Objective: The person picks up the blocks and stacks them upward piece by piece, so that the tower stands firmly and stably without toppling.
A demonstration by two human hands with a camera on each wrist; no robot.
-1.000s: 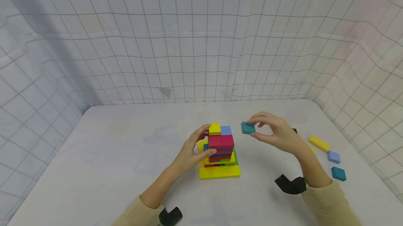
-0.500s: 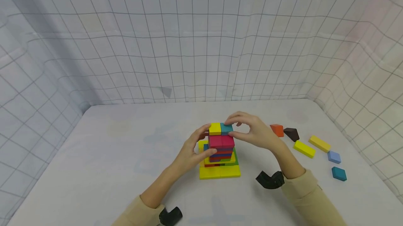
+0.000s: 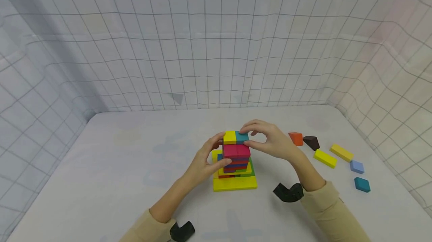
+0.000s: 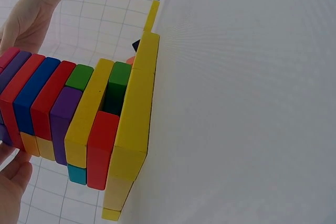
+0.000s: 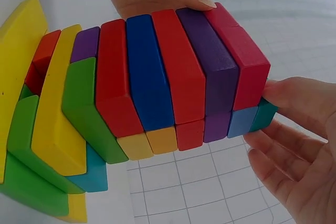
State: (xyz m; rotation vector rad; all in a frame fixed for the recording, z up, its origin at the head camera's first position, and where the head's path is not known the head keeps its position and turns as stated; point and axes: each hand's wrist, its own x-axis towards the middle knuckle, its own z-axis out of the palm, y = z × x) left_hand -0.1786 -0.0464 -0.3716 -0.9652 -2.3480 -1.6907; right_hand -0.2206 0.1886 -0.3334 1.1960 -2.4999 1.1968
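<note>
A tower of coloured wooden blocks (image 3: pixel 237 151) rises from a flat yellow base (image 3: pixel 235 184) at mid-table. My left hand (image 3: pixel 206 159) holds it from the left, thumb at the front and fingers toward the back. At the top right my right hand (image 3: pixel 271 141) pinches a teal block (image 3: pixel 242 137) between thumb and fingers. The teal block sits beside a yellow block (image 3: pixel 230 137). In the right wrist view, the teal block (image 5: pixel 265 113) lies against a light blue block (image 5: pixel 242 121), by the pink blocks (image 5: pixel 244 66).
Loose pieces lie to the right: an orange block (image 3: pixel 296 139), a dark brown block (image 3: pixel 311 142), a bright yellow block (image 3: pixel 325 158), another yellow block (image 3: pixel 341 152), a light blue block (image 3: pixel 356 166) and a second teal block (image 3: pixel 362 184). A grid-patterned curtain (image 3: pixel 216 47) surrounds the table.
My right hand has carried the teal block left onto the tower's top, over the light blue block, and has stayed there since half a second ago. The left hand keeps its place.
</note>
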